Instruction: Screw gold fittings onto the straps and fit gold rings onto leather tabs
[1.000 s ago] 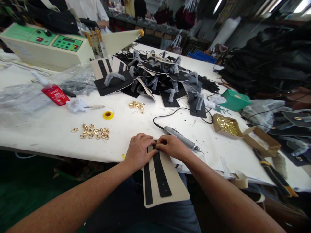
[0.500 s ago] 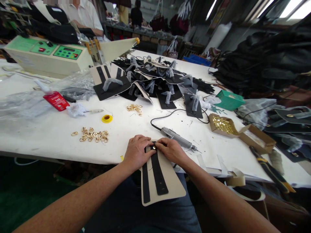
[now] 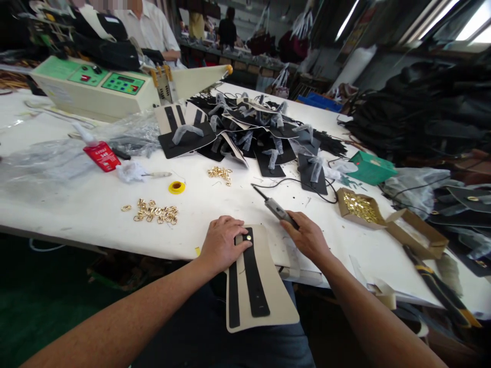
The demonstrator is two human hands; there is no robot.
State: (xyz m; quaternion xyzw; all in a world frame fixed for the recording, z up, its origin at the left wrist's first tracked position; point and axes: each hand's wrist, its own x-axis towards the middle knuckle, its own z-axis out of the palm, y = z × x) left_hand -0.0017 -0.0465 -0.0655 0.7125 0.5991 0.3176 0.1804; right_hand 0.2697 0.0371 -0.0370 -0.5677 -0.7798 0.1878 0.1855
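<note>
Take the beige panel as the middle of a clock, with twelve pointing away from the wearer. Clear plastic [image 3: 46, 161] lies crumpled at ten on the white table [image 3: 88, 220]. Between ten and eleven stand a cream machine [image 3: 111, 110] with a green control face and, nearer, a red glue bottle [image 3: 103, 156] on its side, its nozzle towards eleven. A white wad [image 3: 131, 171] is just beside the bottle. Past the machine is a person [image 3: 153, 30] in a white shirt. Loose gold rings [image 3: 157, 212] are spread at ten, with a yellow tape roll [image 3: 177, 187] beyond them.

The wearer's left hand [image 3: 224, 243] lies with half-bent fingers on the far end of the beige panel [image 3: 274, 299], thumb beside a gold stud [image 3: 249, 237]; whether it also pinches the edge, I cannot tell. The panel reaches from the table edge over the lap and bears two black straps [image 3: 255, 286]. At twelve is a heap of black panels [image 3: 270, 163] with wrapped handles.

The right hand [image 3: 309, 235] is closed around a grey screwdriver [image 3: 276, 210], whose corded end points to eleven; its tip is hidden. A box of gold pieces [image 3: 360, 207] sits at two, and pliers [image 3: 441, 286] lie at three.
</note>
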